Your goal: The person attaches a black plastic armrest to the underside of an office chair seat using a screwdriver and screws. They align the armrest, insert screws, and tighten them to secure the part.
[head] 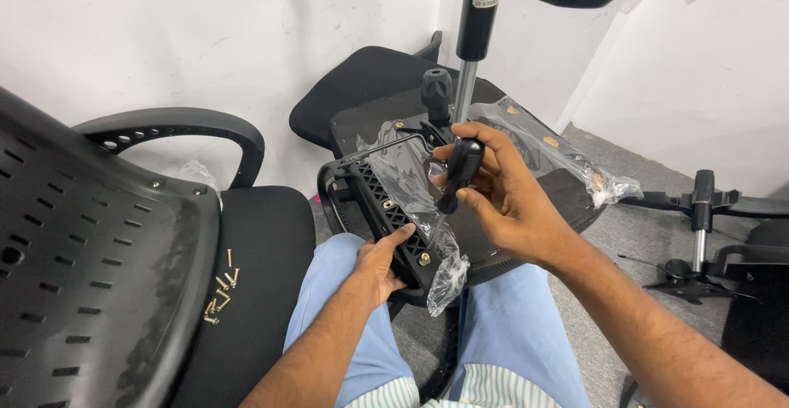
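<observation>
Right hand (509,198) grips a black screwdriver handle (460,171) at frame centre, while left hand (380,262) clasps a perforated black plastic armrest bracket (386,211) half-wrapped in crinkled clear plastic bag (427,211); brass screws (220,289) lie lower left.

A black plastic chair armrest bracket (386,211) with lattice holes and brass screws lies tilted across the lap, half-wrapped in clear plastic film (427,211); a black-handled screwdriver (459,174) stands over it

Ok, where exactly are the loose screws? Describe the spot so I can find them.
Start at the black fabric chair seat on the left, beside the perforated black plastic shell. The loose screws lie scattered near that shell's edge: small and brass-coloured, the only bright metal on the dark cushion.
</observation>
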